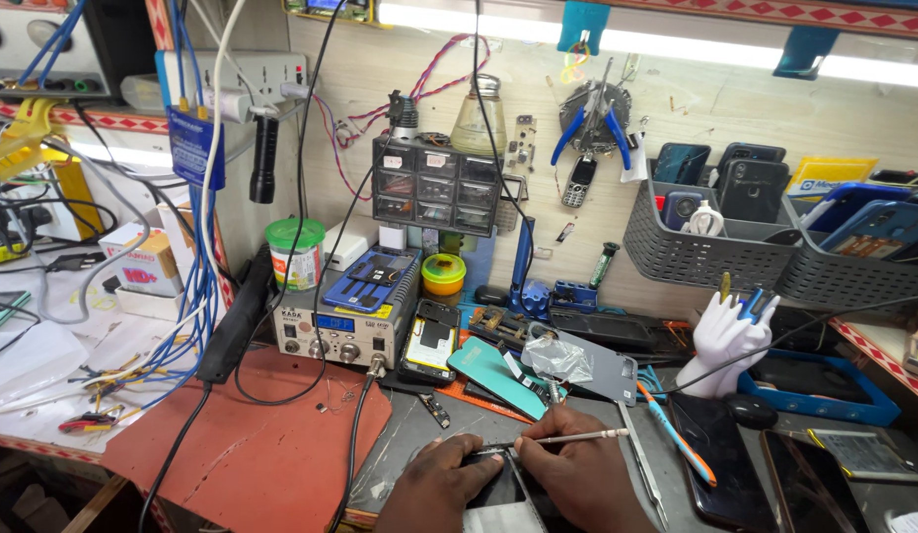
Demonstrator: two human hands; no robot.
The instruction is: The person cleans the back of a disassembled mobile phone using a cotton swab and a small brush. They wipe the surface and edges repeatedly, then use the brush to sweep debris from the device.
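Note:
My left hand (437, 486) rests at the bottom centre, its fingers pressing down on a dark opened phone (498, 494) lying on the bench. Just right of it, my right hand (575, 472) grips a thin silver pen-like tool (567, 437), whose tip points left onto the phone's upper edge beside my left fingertips. Most of the phone is covered by both hands.
A teal phone back cover (496, 377) and a grey phone frame (587, 360) lie just beyond my hands. A rework station (345, 331) stands at centre left, with a red mat (261, 444) in front of it. Dark phones (720, 459) and an orange-tipped tool (676, 439) lie at right, behind them a white hand-shaped holder (720, 341) and grey baskets (700, 252).

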